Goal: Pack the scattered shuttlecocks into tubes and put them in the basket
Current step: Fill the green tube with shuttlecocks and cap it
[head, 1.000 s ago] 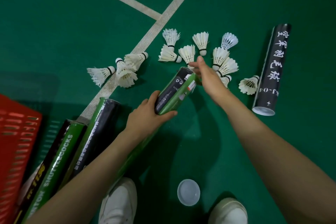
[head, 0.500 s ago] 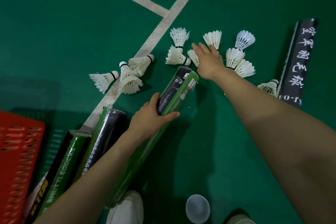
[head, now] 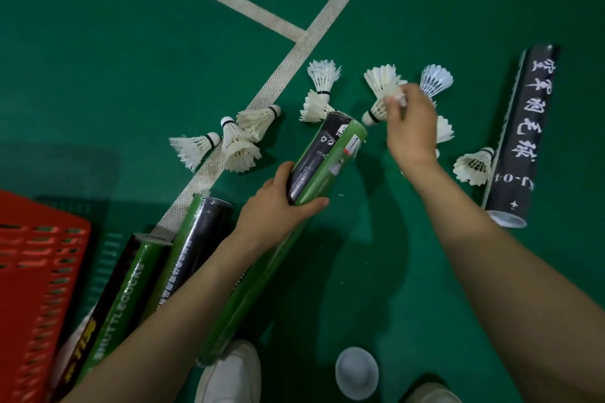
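My left hand (head: 278,206) grips a green and black tube (head: 327,157), tilted with its open mouth pointing up and away from me. My right hand (head: 412,127) pinches a white shuttlecock (head: 379,105) by its feathers, cork end down, just right of the tube's mouth. Several more shuttlecocks lie on the green floor: three at the left (head: 239,141), two behind the tube (head: 319,91), others around my right hand (head: 437,80) and one by the black tube (head: 473,165).
A red basket (head: 36,271) stands at the lower left. Two more green and black tubes (head: 183,255) lie beside it. A black tube with white characters (head: 520,127) lies at the right. A white cap (head: 357,373) rests between my white shoes (head: 229,373).
My right hand reached out from the tube's mouth to the pile, picked up a shuttlecock and has drawn it back toward the mouth. The left hand kept its hold on the tube.
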